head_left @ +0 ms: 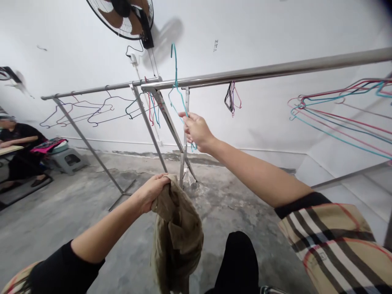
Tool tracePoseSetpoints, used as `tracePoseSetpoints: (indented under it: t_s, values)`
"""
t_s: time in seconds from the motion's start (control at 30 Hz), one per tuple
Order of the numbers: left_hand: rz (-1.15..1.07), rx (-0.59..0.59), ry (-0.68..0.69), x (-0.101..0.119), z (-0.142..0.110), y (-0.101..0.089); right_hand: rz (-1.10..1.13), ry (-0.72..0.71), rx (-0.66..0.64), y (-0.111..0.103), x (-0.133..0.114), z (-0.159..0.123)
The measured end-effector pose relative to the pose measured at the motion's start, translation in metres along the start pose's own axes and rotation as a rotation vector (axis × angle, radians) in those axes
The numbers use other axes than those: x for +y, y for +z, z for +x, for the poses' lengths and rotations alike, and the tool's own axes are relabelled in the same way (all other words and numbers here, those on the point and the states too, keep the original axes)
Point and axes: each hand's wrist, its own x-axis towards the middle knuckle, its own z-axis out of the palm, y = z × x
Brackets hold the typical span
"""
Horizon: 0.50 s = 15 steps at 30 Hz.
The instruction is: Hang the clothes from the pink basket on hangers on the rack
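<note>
My left hand (151, 192) is closed on the bunched top of a tan garment (177, 237), which hangs limp below it at the centre of the view. My right hand (196, 130) reaches forward and pinches a teal wire hanger (176, 83). The hanger's hook rises above the steel rail (275, 70) of the drying rack, so the hanger is lifted clear of the bar. My knee in black trousers (237, 261) shows at the bottom.
Several wire hangers (88, 110) hang on the left rail, a few (232, 98) on the near rail, and more (346, 98) at the right. A wall fan (125, 16) is above. A person (18, 143) sits at far left beside a grey stool (67, 159). The floor is bare concrete.
</note>
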Motion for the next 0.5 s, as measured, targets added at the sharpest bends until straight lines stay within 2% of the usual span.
tracePoseSetpoints:
  t_s: [0.07, 0.13, 0.27, 0.33, 0.4, 0.5]
  values:
    - [-0.010, 0.015, -0.014, 0.000, 0.008, -0.005, 0.080, 0.030, -0.014, -0.019, 0.004, -0.030]
    - [-0.012, 0.041, -0.006, -0.001, 0.015, -0.007, 0.090, 0.050, -0.013, -0.042, 0.018, -0.071]
    - [-0.033, 0.081, 0.005, -0.002, 0.026, -0.004, 0.077, 0.057, 0.098, -0.094, 0.070, -0.161]
    - [-0.037, 0.084, 0.003, -0.001, 0.030, 0.002, 0.007, 0.075, 0.126, -0.115, 0.094, -0.197]
    - [-0.032, 0.074, 0.007, 0.002, 0.034, 0.010, -0.069, 0.149, 0.216, -0.129, 0.107, -0.222]
    - [-0.013, 0.048, 0.019, 0.007, 0.040, 0.026, -0.157, 0.207, 0.447, -0.140, 0.107, -0.244]
